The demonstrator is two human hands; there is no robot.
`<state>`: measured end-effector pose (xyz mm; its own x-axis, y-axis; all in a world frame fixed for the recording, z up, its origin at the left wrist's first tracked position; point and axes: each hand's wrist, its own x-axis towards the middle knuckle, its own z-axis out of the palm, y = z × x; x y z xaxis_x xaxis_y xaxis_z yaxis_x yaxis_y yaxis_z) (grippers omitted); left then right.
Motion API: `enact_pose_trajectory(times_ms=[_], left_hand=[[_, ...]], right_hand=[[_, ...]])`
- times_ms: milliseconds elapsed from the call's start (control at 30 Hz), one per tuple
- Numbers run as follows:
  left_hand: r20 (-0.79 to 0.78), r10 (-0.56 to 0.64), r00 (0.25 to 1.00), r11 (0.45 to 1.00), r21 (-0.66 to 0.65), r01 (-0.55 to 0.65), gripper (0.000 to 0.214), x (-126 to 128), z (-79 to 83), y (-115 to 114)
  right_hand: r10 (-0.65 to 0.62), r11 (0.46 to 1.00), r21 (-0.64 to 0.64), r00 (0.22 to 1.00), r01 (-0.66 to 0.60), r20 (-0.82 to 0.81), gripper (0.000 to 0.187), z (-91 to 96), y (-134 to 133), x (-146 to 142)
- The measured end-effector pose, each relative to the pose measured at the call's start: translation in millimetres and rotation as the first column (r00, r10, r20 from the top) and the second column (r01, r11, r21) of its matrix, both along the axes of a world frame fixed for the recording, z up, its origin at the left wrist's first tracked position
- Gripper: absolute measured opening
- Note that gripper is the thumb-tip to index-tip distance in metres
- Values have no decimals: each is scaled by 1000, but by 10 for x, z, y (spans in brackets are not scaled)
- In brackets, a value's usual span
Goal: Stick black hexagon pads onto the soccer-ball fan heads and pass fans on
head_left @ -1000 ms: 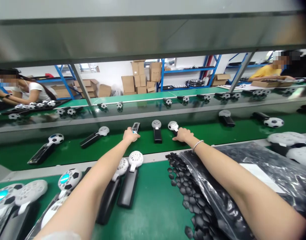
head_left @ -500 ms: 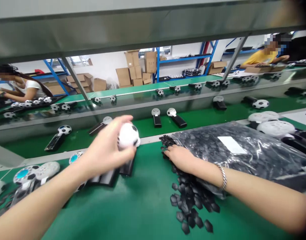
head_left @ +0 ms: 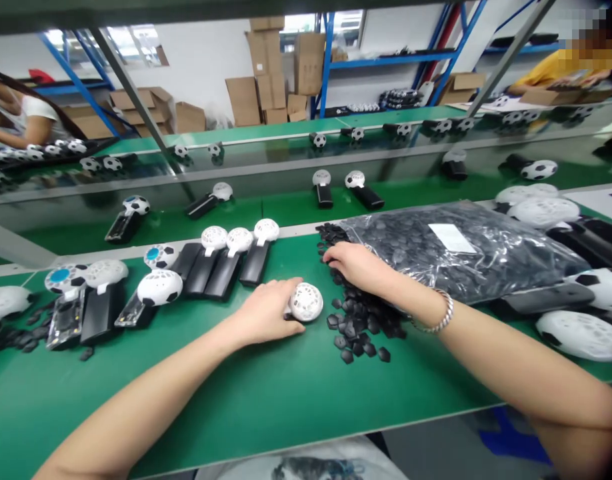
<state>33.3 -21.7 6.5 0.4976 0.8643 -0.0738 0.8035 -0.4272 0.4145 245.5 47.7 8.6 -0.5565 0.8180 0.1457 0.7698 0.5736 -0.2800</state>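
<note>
My left hand (head_left: pixel 271 309) is wrapped around a device with a round white football-shaped head (head_left: pixel 307 302), low over the green table. The head's pentagon openings face up, and the hand hides the rest. My right hand (head_left: pixel 359 265) has its fingers curled at the edge of a pile of black pentagon pieces (head_left: pixel 359 323); whatever is between its fingertips is hidden. Beside it lies a clear plastic bag of black pieces (head_left: pixel 411 237) with a white label. Left of my hands stands a row of similar white-headed devices with black handles (head_left: pixel 223 272).
Several part-built football devices (head_left: pixel 66 307) and loose black pieces (head_left: pixel 29 339) lie at the left. More white-headed units (head_left: pixel 581 333) rest at the right. Beyond the table edge, a green conveyor (head_left: pixel 281 207) carries devices. Two people work across the line.
My left hand has lowered to the table and moved right, away from the row, with a device in it. My right hand stays at the black pieces. The view has tilted down.
</note>
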Motion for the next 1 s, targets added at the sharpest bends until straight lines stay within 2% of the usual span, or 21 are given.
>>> enact_pose_trajectory(times_ms=[67,167,233,300,400,500,567,667,700,833,1000], left_hand=[[-3,18,1000,999,-30,-18,66,-85,-35,-26],[-65,136,989,991,24,-134,62,-118,-57,-79],[-101,191,976,981,59,-186,66,-115,-67,-97],[-101,182,978,983,37,-180,70,-130,-71,-97],[-58,140,988,990,-15,-141,73,-190,-62,-79],[-15,187,982,982,-31,-188,69,-230,-41,-65],[14,220,975,975,-43,-220,67,-227,-33,-64],[59,216,975,976,-47,-213,68,-201,-44,-70],[68,216,974,976,-45,-213,68,-192,-53,-73],[104,224,969,974,-47,-220,69,-169,-91,-74],[191,212,958,977,-35,-209,68,-171,-109,-51]], right_hand=[[-28,996,-90,979,10,-201,13,56,-109,-24],[-69,973,-230,908,-30,-412,18,107,-280,-76],[-57,965,-251,881,-71,-470,19,99,-374,-101],[-49,959,-267,875,-93,-482,14,62,-439,-113],[-87,925,-355,837,-133,-540,13,-17,-478,-116],[-102,893,-411,805,-185,-585,19,-83,-477,-127],[-79,921,-355,814,-161,-575,16,-107,-481,-148],[-22,977,-190,832,-101,-555,10,-127,-519,-200],[-13,979,-175,830,-101,-557,10,-135,-539,-220],[-19,953,-254,807,-163,-590,10,-190,-612,-292],[74,966,-156,798,-206,-597,7,-277,-599,-336]])
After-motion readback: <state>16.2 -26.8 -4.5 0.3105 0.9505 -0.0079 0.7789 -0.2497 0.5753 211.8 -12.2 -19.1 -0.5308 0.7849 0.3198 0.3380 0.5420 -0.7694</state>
